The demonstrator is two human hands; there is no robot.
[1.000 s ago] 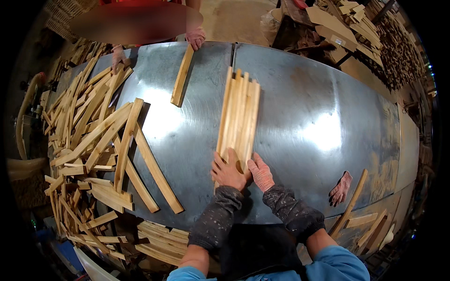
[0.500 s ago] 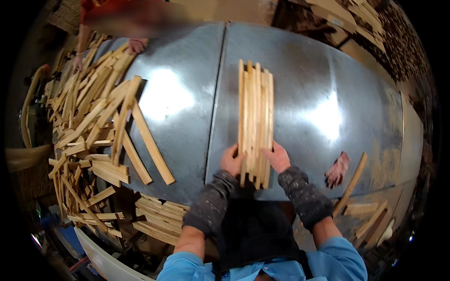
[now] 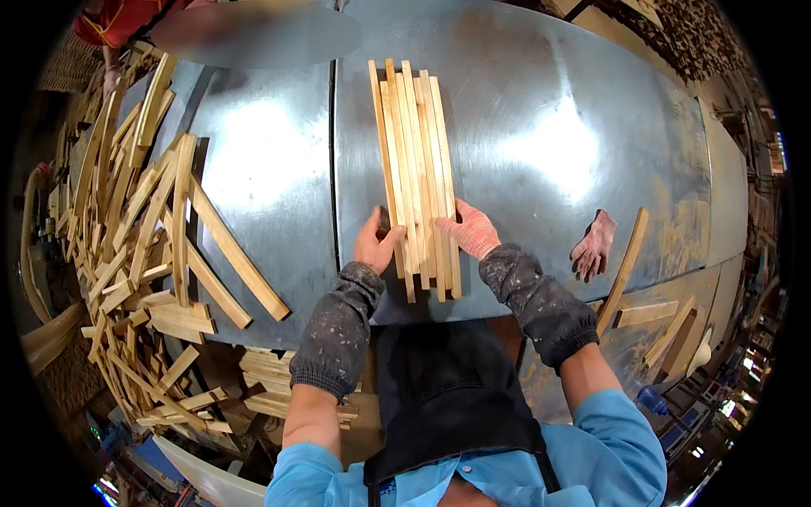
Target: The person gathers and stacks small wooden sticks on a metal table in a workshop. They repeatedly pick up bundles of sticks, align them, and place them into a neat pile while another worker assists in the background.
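Observation:
A bundle of several long, pale wooden strips [image 3: 414, 160] lies on the metal tabletop in front of me, its ends uneven at top and bottom. My left hand [image 3: 378, 242] is at the bundle's lower left side, thumb over the edge strip and index finger raised a little off it. On the opposite side my right hand [image 3: 471, 230], in a pinkish knit glove, grips the bundle with its thumb on top. The fingers beneath the strips are hidden.
A jumbled heap of wooden strips [image 3: 127, 211] covers the left end of the metal table [image 3: 524, 101]. A loose pink glove [image 3: 595, 247] and single strip [image 3: 623, 270] lie to the right. Stacked strips [image 3: 270, 380] sit below the table's edge. A red-clothed person [image 3: 118, 21] stands far left.
My view has shifted, so the table sits differently in it. The bundle now slants and its strips have spread unevenly. The other person's hand has moved away from the heap's top right.

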